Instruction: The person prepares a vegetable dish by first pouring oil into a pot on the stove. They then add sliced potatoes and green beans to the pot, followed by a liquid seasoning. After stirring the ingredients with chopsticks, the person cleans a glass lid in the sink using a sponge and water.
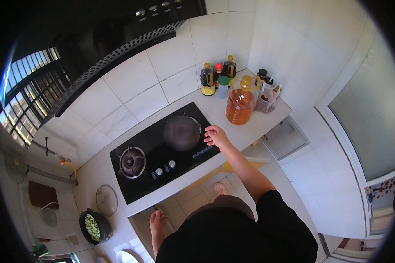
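My right hand [214, 136] is held over the right edge of the black glass gas hob [151, 141], fingers loosely curled and apart, holding nothing. Just left of it, a round dark blurred shape [182, 133] covers most of the right burner; what it is, I cannot tell. Low at the hob's front left, beyond the counter edge, my left hand [158, 221] hangs with bent fingers and nothing visible in it. The left burner [132, 162] bears only its pan support. Two silver knobs [165, 168] sit near the hob's front.
A large oil bottle [241, 107], sauce bottles [208, 80], a green-lidded container [223, 87] and a plastic bag [266, 99] stand at the right. At the left are a glass lid [106, 200] and a dark pot [97, 227] of chopped green vegetables. A range hood [118, 62] overhangs; a cabinet door [243, 164] stands open below.
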